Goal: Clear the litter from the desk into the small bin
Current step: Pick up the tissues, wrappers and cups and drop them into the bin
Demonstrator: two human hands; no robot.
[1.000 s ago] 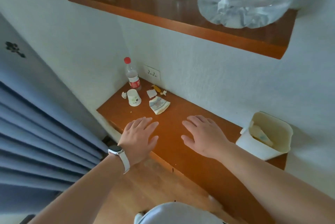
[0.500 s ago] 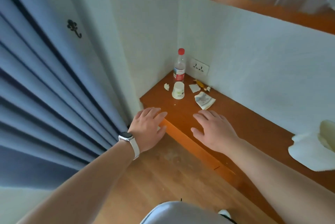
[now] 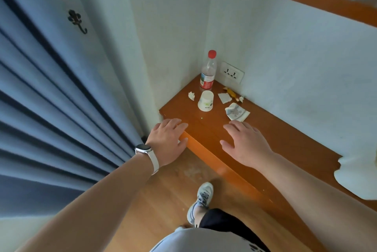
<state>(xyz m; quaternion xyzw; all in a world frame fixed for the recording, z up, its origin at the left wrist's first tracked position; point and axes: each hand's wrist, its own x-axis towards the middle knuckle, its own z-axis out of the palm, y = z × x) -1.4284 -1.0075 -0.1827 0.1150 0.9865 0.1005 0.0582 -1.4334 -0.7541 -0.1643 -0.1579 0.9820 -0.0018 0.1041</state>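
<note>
One bottle (image 3: 208,72), one cup (image 3: 206,101), perhaps five scraps (image 3: 236,111), one bin (image 3: 359,180)

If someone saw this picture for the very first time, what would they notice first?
Probably the two open hands: the left hand at the near corner of the desk, the right hand over its top. Just past them, litter sits in the far corner: an upturned paper cup, a crumpled wrapper and paper scraps, by a red-capped bottle. A big blue curtain fills the left side.
</note>
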